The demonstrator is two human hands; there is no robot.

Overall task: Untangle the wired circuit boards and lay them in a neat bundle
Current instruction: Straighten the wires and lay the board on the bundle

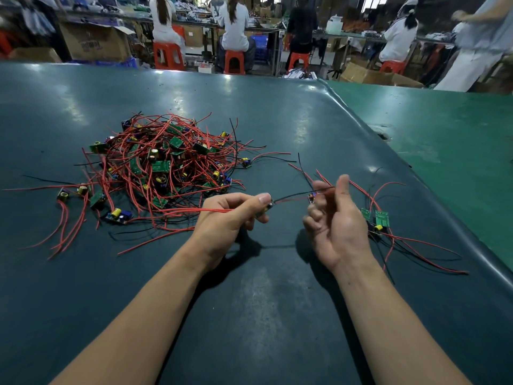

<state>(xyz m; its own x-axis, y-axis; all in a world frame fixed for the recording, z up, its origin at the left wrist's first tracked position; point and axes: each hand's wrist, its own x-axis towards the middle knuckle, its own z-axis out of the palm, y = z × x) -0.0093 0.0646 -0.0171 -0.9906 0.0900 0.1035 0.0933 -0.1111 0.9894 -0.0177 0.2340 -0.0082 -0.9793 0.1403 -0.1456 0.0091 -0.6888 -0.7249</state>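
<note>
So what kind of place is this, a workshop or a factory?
Most likely an electronics assembly factory. A tangled heap of small green circuit boards with red and black wires lies on a long dark green work table, and behind it workers sit on orange plastic stools at benches among cardboard boxes.

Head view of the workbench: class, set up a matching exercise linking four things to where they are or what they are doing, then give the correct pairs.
Things
1. tangled pile
2. sorted boards
3. left hand
4. right hand

Places or states
A. lying on the table right of the right hand
B. pinches a small board and red wires
C. heaped on the table's left side
D. raised, fingers curled round wires

Pairs: 1-C, 2-A, 3-B, 4-D
</note>
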